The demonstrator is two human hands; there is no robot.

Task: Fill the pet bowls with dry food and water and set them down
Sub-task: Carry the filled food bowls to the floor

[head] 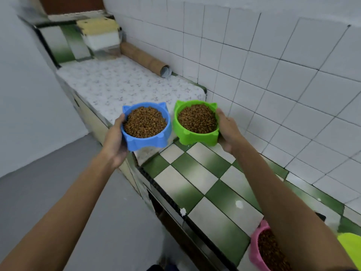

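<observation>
My left hand (115, 141) grips a blue pet bowl (148, 141) by its left side, thumb over the rim. The bowl is full of brown dry food and is held in the air above the counter's edge. My right hand (228, 132) grips a green pet bowl (197, 136) by its right side; it is also full of dry food and held just above the checkered counter (197, 182). A pink bowl (256, 251) with dry food stands on the counter at the lower right, partly hidden by my right forearm.
A lower surface with a floral cover (125, 85) lies beyond the bowls. A cardboard tube (144, 57) rests against the tiled wall. A white and yellow box (101, 34) sits at the far end. A yellow-green object (351, 249) shows at the right edge. Grey floor (58, 192) is on the left.
</observation>
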